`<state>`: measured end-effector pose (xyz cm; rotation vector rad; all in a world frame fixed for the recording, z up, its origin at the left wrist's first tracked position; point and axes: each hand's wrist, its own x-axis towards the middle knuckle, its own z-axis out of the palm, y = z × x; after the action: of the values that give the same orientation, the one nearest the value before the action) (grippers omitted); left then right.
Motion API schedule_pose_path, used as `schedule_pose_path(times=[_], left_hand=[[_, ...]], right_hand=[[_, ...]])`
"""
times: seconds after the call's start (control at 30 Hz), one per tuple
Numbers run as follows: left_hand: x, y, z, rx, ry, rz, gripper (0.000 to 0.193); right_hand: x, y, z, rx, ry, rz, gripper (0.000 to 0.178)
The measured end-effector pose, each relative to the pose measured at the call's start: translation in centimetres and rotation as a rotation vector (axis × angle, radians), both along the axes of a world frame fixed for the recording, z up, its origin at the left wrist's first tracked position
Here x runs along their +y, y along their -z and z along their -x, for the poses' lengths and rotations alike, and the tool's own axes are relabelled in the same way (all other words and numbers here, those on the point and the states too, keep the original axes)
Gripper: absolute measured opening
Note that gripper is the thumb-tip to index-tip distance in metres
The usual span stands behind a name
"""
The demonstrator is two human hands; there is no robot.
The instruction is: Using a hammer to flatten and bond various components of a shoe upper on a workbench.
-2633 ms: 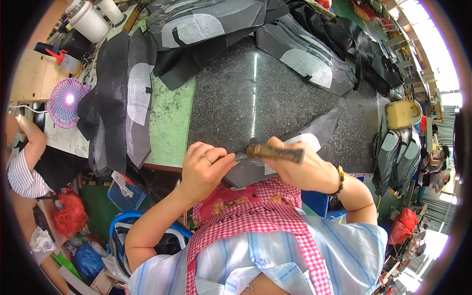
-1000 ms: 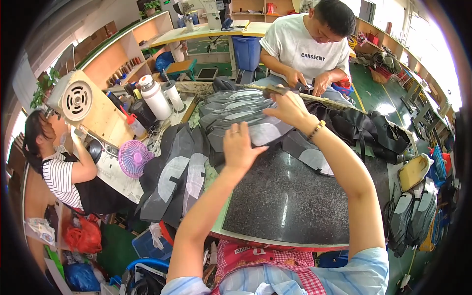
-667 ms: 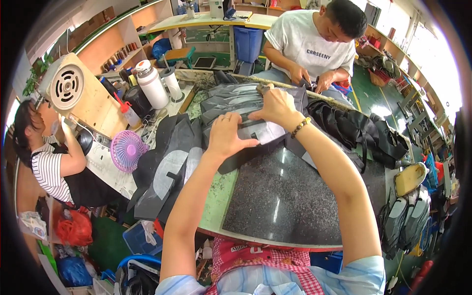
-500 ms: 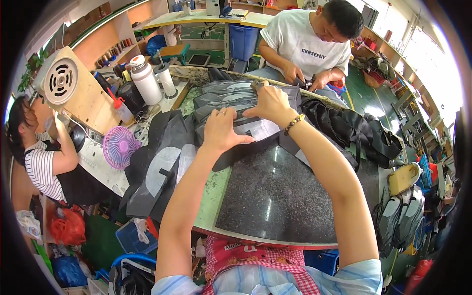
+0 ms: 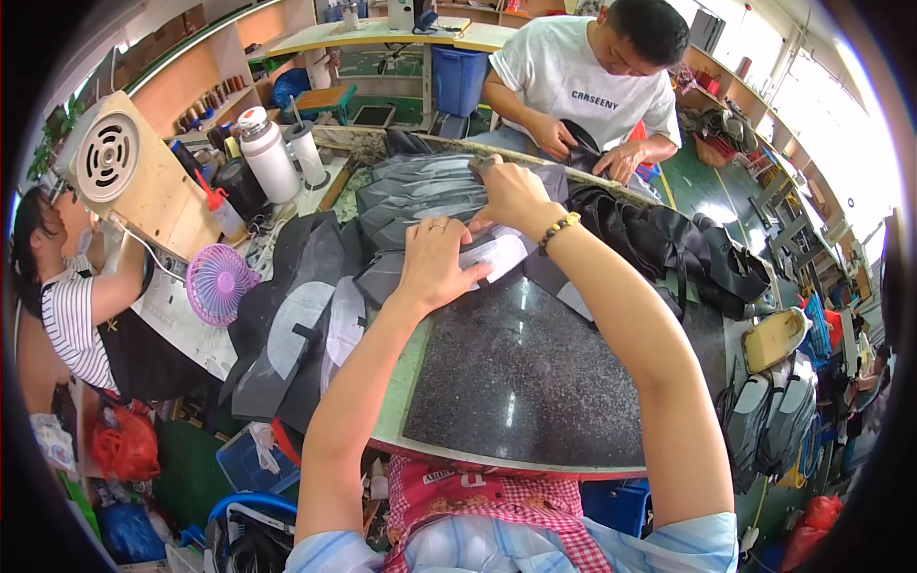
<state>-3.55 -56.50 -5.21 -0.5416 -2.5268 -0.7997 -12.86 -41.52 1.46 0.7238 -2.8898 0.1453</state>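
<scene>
Over the far part of the table, my left hand (image 5: 435, 263) is closed on a dark grey sheet piece with a whitish rounded patch (image 5: 503, 256), its thumb at the patch's near edge. My right hand (image 5: 518, 199) is just to the right, its lower fingers near the same piece. Between its thumb and forefinger is a small brownish-grey thing (image 5: 479, 166); its kind I cannot make out. Beyond both hands lies an overlapping row of grey pieces (image 5: 401, 196). More patched dark pieces (image 5: 291, 329) lie in a heap left of my left forearm.
A speckled black board (image 5: 530, 368) covers the near tabletop. Black strapped pieces (image 5: 659, 239) lie at right. A purple fan (image 5: 218, 284), a white flask (image 5: 269, 158) and a red-nozzled bottle (image 5: 223, 212) stand at left. One co-worker sits across, handling a black piece (image 5: 583, 148); another sits at left.
The piece in my left hand has shifted, and its dark near edge no longer hangs over the board. The co-worker opposite has spread the black piece. The whole view has moved slightly.
</scene>
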Motion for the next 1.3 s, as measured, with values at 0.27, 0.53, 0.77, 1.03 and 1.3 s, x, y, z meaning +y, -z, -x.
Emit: schedule_pose_path(times=[0.27,0.53,0.77,1.03,1.3], left_hand=[[2.2,1.6,0.2,0.013,-0.116,-0.095,0.033],[2.8,1.5,0.7,-0.210,-0.144,-0.445,0.019],[1.5,0.9,-1.7,0.134,0.050,-0.204,0.007],[6.0,-2.7,-19.6,-0.225,0.593,-0.182,0.011],[5.7,4.4,-19.4,-0.489,0.228,-0.198,0.008]], right_hand=[[0.1,-0.1,-0.1,-0.029,-0.080,-0.020,0.075],[2.7,-0.1,1.3,-0.087,-0.203,0.041,0.079],[-0.2,-0.7,-0.8,-0.047,-0.138,0.010,0.074],[2.7,2.0,0.2,-0.092,-0.066,0.178,0.075],[7.8,-1.6,-9.9,0.226,-0.489,0.705,0.020]])
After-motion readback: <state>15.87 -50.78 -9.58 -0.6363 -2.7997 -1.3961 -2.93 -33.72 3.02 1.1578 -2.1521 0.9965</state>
